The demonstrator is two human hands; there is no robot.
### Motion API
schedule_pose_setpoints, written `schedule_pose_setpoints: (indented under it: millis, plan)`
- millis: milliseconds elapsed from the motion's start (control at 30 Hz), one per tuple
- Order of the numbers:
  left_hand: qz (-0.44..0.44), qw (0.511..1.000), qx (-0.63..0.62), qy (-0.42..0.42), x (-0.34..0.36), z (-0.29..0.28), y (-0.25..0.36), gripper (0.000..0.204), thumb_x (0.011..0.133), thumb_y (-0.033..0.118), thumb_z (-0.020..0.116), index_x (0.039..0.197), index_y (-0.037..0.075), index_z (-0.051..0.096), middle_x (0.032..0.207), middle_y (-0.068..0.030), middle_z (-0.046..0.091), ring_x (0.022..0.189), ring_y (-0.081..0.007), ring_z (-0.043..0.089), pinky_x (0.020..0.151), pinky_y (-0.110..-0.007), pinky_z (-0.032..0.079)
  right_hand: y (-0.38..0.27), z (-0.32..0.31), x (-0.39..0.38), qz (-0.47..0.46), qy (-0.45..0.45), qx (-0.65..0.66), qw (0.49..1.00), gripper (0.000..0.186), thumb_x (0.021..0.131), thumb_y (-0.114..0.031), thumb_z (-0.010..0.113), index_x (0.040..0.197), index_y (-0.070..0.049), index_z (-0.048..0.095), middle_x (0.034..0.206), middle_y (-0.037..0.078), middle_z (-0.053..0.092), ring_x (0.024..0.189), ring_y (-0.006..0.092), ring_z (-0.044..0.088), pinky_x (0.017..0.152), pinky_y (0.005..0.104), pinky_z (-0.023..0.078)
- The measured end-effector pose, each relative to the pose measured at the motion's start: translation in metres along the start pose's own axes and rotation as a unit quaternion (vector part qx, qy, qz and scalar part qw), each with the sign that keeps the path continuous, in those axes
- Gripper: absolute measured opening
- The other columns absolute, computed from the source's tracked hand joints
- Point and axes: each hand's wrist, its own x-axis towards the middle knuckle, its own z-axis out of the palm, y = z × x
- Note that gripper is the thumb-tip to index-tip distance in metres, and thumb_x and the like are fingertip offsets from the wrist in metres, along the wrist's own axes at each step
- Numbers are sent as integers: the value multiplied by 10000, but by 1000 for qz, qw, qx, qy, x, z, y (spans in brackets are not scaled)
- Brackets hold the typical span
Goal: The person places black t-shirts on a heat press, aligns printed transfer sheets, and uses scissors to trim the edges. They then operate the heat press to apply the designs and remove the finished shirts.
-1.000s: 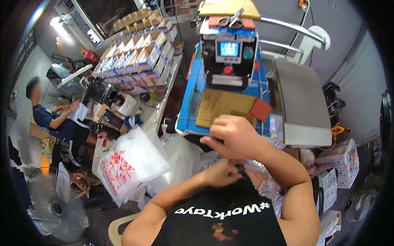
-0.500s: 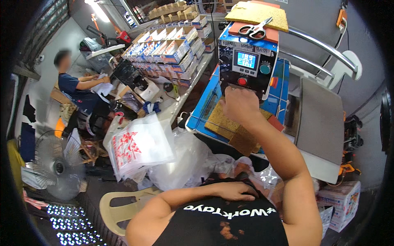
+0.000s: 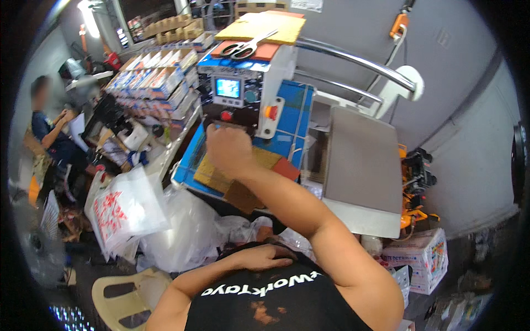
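Note:
My right hand (image 3: 227, 148) is closed just under the front panel of a blue, white and black control box (image 3: 243, 83). Its curled fingers hide whatever they may grip. The panel carries a lit screen (image 3: 228, 88) and a red button (image 3: 226, 115); a larger red push button (image 3: 271, 113) sits on the box's side. Below that hand, a yellow-brown sponge-like pad (image 3: 265, 158) and a brown piece (image 3: 242, 201) lie on the blue machine bed (image 3: 287, 116). Flat against my black shirt (image 3: 243, 303) rests my left hand (image 3: 268, 256), fingers stretched and holding nothing.
Scissors (image 3: 245, 48) lie atop the box. Right of it stands a large grey plate (image 3: 361, 160) beside a chrome bar (image 3: 353, 60). Plastic bags (image 3: 132, 207) fill the left front, near a beige chair (image 3: 118, 289). Stacked boxes (image 3: 149, 83) and a seated person (image 3: 52, 132) are farther left.
The view has swung right, so the scene sits farther left. My right hand stays closed at the lower front of the control box. My left hand still rests on my shirt.

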Motion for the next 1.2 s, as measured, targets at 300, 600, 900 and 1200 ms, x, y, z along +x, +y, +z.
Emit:
schedule_pose_setpoints:
  millis: [300,600,900,1200]
  plan:
    - [-6,999,8,42,17,20,1,538,1062,431,468,1363,-1,577,1372,-201,598,1285,-319,550,1126,-399,379,3,-3,0,-5,-42,39,998,221,918,-235,609,1024,-42,624,840,146,743,806,315,751,673,434,595]
    - [30,994,11,106,22,41,8,562,1076,423,445,1324,-60,590,1320,-219,636,1238,-334,591,1087,-400,417,2,-7,0,-17,-44,-4,999,323,910,-334,641,1028,-33,637,932,182,738,868,345,738,772,466,583]
    - [42,983,-27,179,-14,55,30,530,1070,424,471,1295,-35,611,1274,-203,660,1206,-315,613,1052,-390,448,4,-25,-8,-17,-83,-8,996,356,936,-371,628,1057,-37,635,1012,203,730,961,382,710,846,494,553]
    - [170,815,-90,546,-132,-81,12,175,975,149,654,981,-10,728,1004,-74,740,947,-158,676,835,-305,527,66,-72,-75,3,-61,-93,994,361,940,-434,622,978,-76,626,772,163,716,725,364,724,657,479,575]
